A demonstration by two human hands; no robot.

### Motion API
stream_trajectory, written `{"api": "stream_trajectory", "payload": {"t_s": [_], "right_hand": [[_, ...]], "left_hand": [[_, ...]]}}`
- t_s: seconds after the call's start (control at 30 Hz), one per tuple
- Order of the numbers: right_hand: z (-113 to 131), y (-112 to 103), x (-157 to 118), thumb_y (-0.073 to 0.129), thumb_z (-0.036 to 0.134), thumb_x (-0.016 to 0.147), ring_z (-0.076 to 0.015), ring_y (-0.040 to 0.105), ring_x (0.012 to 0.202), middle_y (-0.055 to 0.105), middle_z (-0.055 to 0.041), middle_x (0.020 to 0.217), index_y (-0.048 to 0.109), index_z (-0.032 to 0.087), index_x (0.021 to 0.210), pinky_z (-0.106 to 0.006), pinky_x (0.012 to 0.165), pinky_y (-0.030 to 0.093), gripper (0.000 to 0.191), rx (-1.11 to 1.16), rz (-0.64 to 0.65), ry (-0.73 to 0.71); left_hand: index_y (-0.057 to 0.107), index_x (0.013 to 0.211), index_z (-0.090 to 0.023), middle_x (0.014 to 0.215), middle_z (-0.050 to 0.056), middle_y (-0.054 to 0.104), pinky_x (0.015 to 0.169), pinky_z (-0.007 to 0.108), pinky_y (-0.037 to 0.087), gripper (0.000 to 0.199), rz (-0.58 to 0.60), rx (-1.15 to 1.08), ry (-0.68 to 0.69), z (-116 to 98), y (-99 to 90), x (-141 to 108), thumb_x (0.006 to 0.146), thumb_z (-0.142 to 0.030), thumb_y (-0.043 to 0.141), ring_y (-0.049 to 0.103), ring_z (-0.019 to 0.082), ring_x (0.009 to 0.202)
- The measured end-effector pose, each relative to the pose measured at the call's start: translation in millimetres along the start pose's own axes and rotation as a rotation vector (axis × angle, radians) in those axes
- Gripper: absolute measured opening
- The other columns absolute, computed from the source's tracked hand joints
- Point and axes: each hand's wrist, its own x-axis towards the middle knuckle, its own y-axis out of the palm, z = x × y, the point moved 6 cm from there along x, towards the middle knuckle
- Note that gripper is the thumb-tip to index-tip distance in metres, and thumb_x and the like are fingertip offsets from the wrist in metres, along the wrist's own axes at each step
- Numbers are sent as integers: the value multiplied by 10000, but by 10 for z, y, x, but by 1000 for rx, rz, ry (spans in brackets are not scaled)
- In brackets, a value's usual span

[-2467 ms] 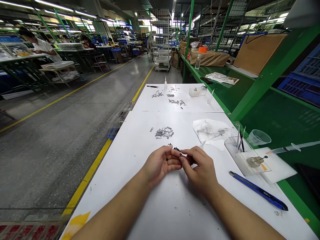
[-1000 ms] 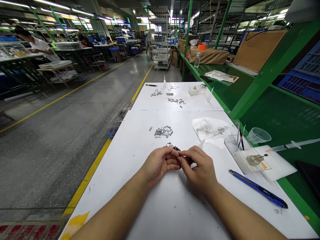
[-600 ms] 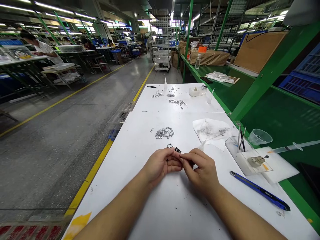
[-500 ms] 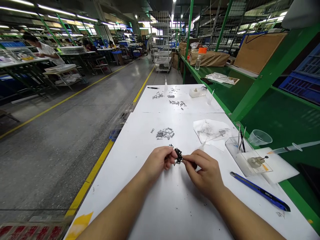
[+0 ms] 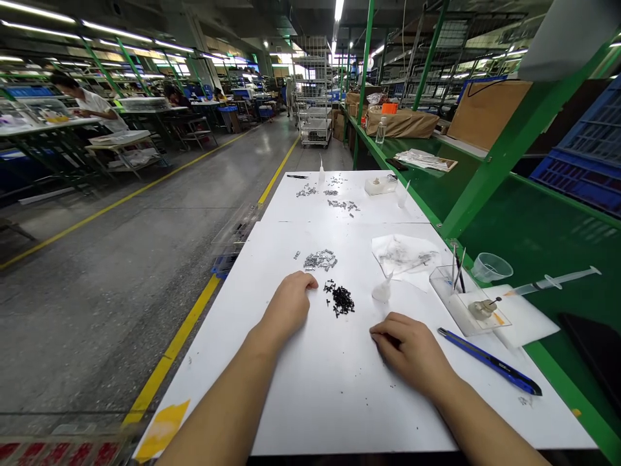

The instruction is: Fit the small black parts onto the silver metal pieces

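factory hall | people (image 5: 99, 109) at workbenches (image 5: 58, 125) | tall wire trolley (image 5: 313, 113) | yellow floor lines (image 5: 172, 349)

White worktop (image 5: 315, 388), black parts (image 5: 343, 300), silver parts (image 5: 321, 259)

Black parts: solid black, mid-worktop. Silver parts: grey-silver, darker flecks, farther toward far edge. Cutter (image 5: 490, 362), by right edge: blue with black. Cloth (image 5: 405, 252), near right edge: white, grey-black smudges. Patch (image 5: 165, 428), near left corner: yellow, paler blotch. Past right edge: bench (image 5: 543, 259) green; syringe (image 5: 548, 283) clear, orange near needle end. Past left edge: floor (image 5: 111, 298) grey, speckled; stripe (image 5: 180, 338) yellow.
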Motion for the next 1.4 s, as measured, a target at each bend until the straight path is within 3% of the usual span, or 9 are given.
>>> {"api": "stream_trajectory", "payload": {"t_s": [0.27, 0.43, 0.73, 0.93, 1.17, 1.4], "right_hand": [[36, 51, -9, 523, 182, 891, -159, 633, 700, 651, -28, 803, 734, 249, 931, -276, 629, 466, 225, -73, 26, -42], [20, 63, 18, 530, 193, 895, -159, 636, 709, 651, -22, 808, 739, 261, 943, -277, 645, 470, 225, -45, 47, -23], [4, 25, 35, 513, 220, 907, -166, 638, 735, 657, -16, 805, 743, 265, 954, -292, 685, 479, 239, 29, 38, 37], [8, -1, 64, 517, 191, 880, -170, 636, 734, 665, -14, 789, 744, 248, 894, -297, 686, 476, 235, 59, 27, 86], [15, -22, 84, 518, 194, 873, -175, 630, 740, 668, -15, 792, 732, 248, 842, -303, 689, 472, 224, 80, 23, 122], [14, -34, 37, 506, 213, 891, -178, 628, 730, 662, -33, 791, 725, 228, 864, -310, 682, 480, 221, 126, -14, 75]], "left_hand": [[686, 887, -214, 987, 48, 697, 864, 382, 459, 327, 10, 190, 94, -106, 85, -29, 810, -84, 396, 611, 247, 926], [693, 936, -203, 1060, 55, 694, 916, 390, 469, 285, -6, 255, 141, -136, 160, -44, 824, -127, 442, 619, 249, 988], [696, 984, -201, 1066, 45, 704, 925, 359, 470, 283, -72, 264, 121, -92, 173, 29, 876, -206, 434, 622, 224, 1007], [721, 828, -224, 899, 40, 686, 825, 354, 475, 251, -112, 249, 64, -42, 221, 171, 858, -310, 487, 622, 227, 893], [702, 683, -224, 815, 43, 660, 742, 344, 426, 201, -131, 196, 30, -52, 237, 178, 770, -253, 523, 590, 226, 811], [675, 633, -217, 737, 29, 648, 703, 328, 395, 147, -150, -38, -49, -64, 106, 122, 727, -275, 578, 552, 208, 733]]}}
